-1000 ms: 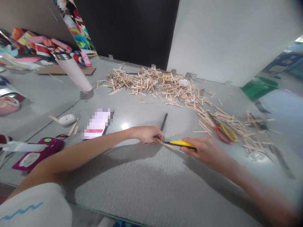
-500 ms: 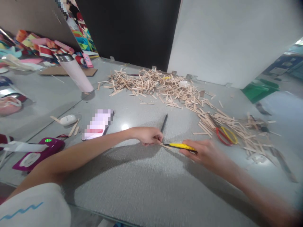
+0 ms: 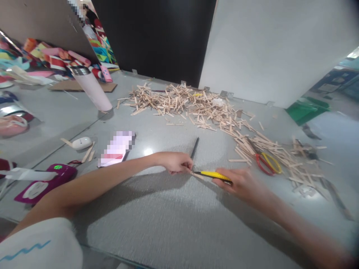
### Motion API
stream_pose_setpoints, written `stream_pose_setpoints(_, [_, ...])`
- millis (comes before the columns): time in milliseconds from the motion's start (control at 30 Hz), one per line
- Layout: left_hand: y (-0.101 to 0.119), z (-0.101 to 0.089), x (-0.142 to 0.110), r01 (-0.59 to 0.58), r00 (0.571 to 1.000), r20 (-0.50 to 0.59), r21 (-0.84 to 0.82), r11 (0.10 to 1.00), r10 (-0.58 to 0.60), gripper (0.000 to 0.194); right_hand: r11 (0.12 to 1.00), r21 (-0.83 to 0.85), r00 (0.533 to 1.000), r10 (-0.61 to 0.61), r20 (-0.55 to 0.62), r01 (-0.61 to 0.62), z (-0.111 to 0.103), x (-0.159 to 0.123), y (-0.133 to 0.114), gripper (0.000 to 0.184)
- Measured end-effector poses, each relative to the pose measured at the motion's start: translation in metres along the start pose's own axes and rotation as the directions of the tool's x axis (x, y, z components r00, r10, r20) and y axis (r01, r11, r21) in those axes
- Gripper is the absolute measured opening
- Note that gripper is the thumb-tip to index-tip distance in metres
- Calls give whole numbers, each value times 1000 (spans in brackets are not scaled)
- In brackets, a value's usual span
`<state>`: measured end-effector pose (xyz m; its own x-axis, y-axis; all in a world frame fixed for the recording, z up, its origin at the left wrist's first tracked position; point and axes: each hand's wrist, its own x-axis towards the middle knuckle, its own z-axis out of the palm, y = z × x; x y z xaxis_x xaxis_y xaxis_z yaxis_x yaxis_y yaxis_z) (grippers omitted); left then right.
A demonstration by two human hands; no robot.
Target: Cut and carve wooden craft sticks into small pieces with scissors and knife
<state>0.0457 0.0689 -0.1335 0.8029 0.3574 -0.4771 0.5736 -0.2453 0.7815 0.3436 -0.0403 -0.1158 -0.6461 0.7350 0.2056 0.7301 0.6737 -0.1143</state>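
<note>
Pinched in my left hand (image 3: 178, 163) is a small wooden stick (image 3: 197, 175), its free end pointing right and down. My right hand (image 3: 238, 181) is closed around a yellow and black utility knife (image 3: 214, 175). The knife's dark tip lies at the stick, close to my left fingertips; whether the blade bites into the wood I cannot tell. Just behind my left fingers a dark pen or pencil (image 3: 195, 147) lies on the grey table (image 3: 157, 224).
Wooden sticks (image 3: 179, 99) are heaped along the back and right. Red-and-yellow-handled scissors (image 3: 267, 164) lie at right. To the left are a phone (image 3: 117, 148), a white earbud case (image 3: 82, 143), a purple device (image 3: 47, 183) and a pink bottle (image 3: 91, 89). A green bin (image 3: 308, 110) stands beyond.
The knife tip has shifted slightly against the stick, and the stick's free end tilts a little further down. Both hands keep their grips. The whole view has moved slightly.
</note>
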Motion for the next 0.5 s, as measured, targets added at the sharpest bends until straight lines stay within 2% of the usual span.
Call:
stream_pose_setpoints(200, [-3, -2, 1, -28, 1000, 11, 1, 1000, 28, 17, 980, -187, 996, -63, 61, 74, -6, -1, -17, 28])
stream_pose_setpoints(367, [-4, 0, 1, -57, 998, -4, 19, 998, 58, 19, 982, -180, 993, -41, 107, 60, -8, -2, -19, 23])
stream_pose_setpoints(500, [-3, 3, 3, -84, 996, -30, 52, 995, 85, 20, 974, -202, 991, -79, 106, 99, -5, -1, -12, 28])
